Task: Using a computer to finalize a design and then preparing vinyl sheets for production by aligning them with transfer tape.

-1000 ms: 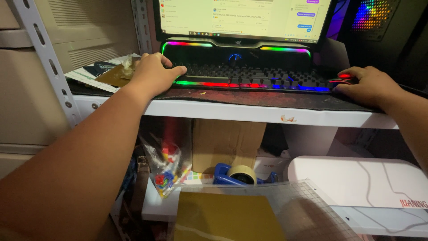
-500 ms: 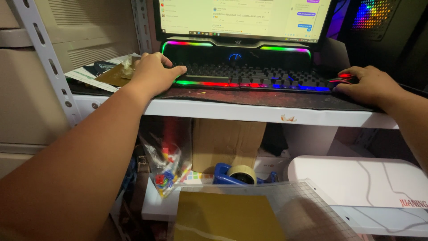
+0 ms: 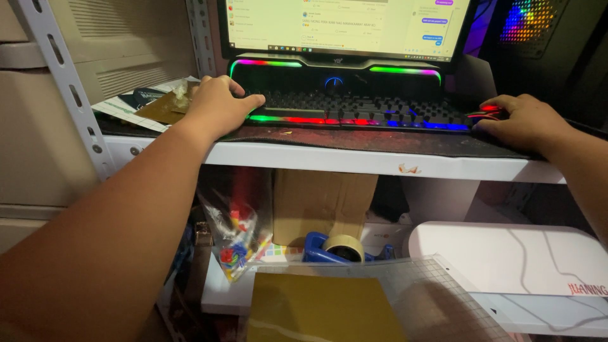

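On the white shelf-like worktop (image 3: 329,158), computer work is being carried out at the black keyboard with rainbow backlighting (image 3: 361,114), lying on a dark mat below the lit monitor (image 3: 348,25). Its left end is being covered by the left hand (image 3: 218,107), fingers loosely spread. A small red-lit mouse (image 3: 484,113) is being cupped by the right hand (image 3: 522,123). Judged from this, key presses and pointer steering are being called for.
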